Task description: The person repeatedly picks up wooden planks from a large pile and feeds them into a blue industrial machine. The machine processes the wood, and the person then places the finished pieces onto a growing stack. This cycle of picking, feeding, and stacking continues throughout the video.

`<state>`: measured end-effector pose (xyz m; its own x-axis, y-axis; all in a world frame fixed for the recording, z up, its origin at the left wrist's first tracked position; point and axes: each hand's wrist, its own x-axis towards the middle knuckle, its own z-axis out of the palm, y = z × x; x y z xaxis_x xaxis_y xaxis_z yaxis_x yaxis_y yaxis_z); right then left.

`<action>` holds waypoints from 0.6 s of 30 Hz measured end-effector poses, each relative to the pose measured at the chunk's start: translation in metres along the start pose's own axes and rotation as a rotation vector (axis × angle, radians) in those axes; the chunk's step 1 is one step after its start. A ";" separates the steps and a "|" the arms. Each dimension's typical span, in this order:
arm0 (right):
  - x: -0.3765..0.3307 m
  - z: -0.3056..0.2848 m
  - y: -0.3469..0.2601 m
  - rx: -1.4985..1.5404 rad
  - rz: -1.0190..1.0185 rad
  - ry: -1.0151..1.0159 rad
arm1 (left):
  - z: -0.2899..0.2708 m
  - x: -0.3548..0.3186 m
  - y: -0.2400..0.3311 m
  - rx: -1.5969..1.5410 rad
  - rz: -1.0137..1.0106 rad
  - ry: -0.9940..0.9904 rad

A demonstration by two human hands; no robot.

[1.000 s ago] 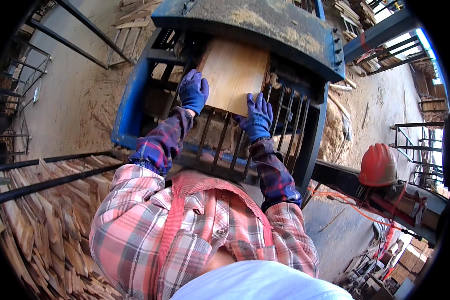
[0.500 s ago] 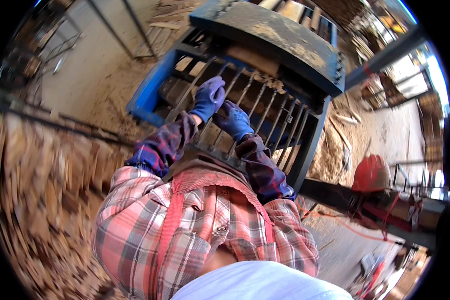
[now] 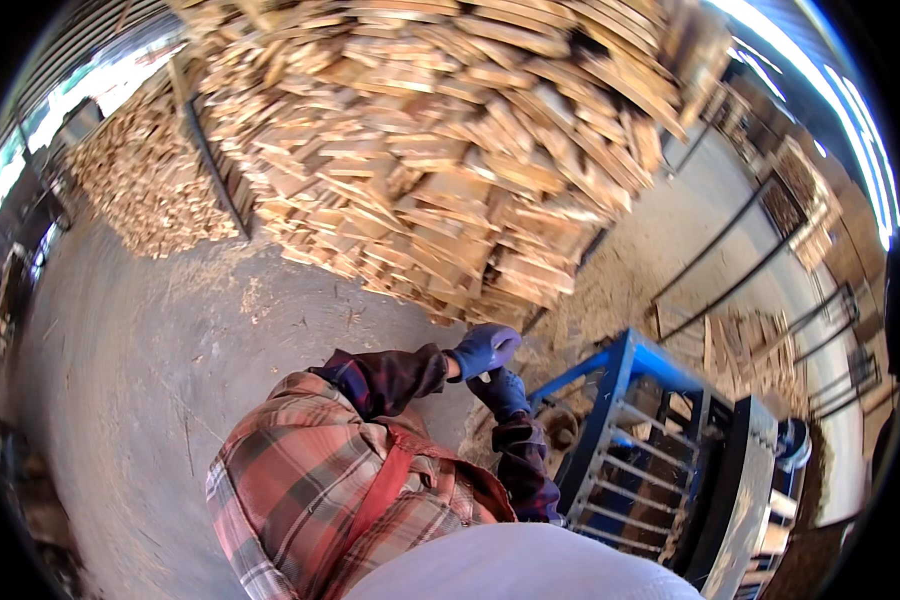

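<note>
My left hand [image 3: 486, 348], in a purple-blue work glove, is held in front of my body with its fingers curled closed. Just below and close against it is my right hand [image 3: 502, 391], gloved in darker blue. Its fingers are bent in toward the left hand, and their tips are partly hidden. Nothing shows in either hand. Beyond the hands rises a large stack of wooden boards [image 3: 440, 170]. To the right stands a blue-framed machine [image 3: 625, 370] with a row of metal bars [image 3: 635, 470]; neither hand touches it.
A second wood stack [image 3: 160, 190] stands at the far left behind a dark post [image 3: 218, 170]. Grey concrete floor [image 3: 190, 360] spreads on the left, strewn with sawdust. Thin metal rails [image 3: 730, 270] and loose boards [image 3: 750, 350] lie past the machine.
I have turned left, away from the machine, which has moved from straight ahead to the lower right. The board stack now fills the view ahead. My hands stay close together, no longer over the bars.
</note>
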<state>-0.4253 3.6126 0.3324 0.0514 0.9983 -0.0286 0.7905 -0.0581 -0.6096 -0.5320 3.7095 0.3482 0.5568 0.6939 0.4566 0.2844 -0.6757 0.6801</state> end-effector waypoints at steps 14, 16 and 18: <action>0.205 -0.293 -0.253 -0.464 -0.485 1.299 | -0.353 0.083 -0.092 0.009 0.363 0.225; 0.221 -0.352 -0.282 -0.762 -0.495 1.494 | -0.391 0.144 -0.048 0.111 0.597 0.296; 0.224 -0.402 -0.303 -0.966 -0.472 1.566 | -0.411 0.214 -0.001 0.149 0.818 0.400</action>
<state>-0.4082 3.8501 0.8297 -0.2493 0.0595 0.9666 0.8983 -0.3586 0.2538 -0.7338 3.9607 0.6805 0.3253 0.0016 0.9456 0.0337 -0.9994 -0.0099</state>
